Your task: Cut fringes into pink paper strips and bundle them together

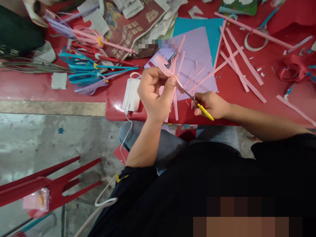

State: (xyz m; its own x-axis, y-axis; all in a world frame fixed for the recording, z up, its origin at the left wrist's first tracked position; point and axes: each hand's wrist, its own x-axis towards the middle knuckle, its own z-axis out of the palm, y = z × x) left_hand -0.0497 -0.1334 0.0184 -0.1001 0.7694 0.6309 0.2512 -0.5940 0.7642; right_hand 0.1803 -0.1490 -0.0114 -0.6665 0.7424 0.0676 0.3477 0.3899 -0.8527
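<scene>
My left hand (pixel 154 93) is pinched shut on a thin pink paper sheet (pixel 161 63), thumb on the near face and fingers curled behind it. It holds the sheet up in the air just above the front edge of the glossy red table (pixel 283 79). My right hand (pixel 213 104) is closed around the small yellow-handled steel scissors (pixel 190 95). The blades point up and left into the sheet, right beside my left thumb. Below my grip the sheet hangs in narrow cut strips that droop toward my lap.

I judge this paper almost weightless and quite limp. It bends under its own strips, creases if I squeeze, and would likely tear along a cut if I tug. So I take it on the uncut band near the top, close to where the blades bite, so that stretch stays taut. Held farther off, it would fold away from the blades. The scissors look rigid and light, best gripped by the yellow handles.

Behind the work lie a flat lilac paper sheet (pixel 197 52) and loose long pink paper strips (pixel 237 62). A white rectangular charger block with its cable (pixel 131 95) sits on the table just left of my left hand
</scene>
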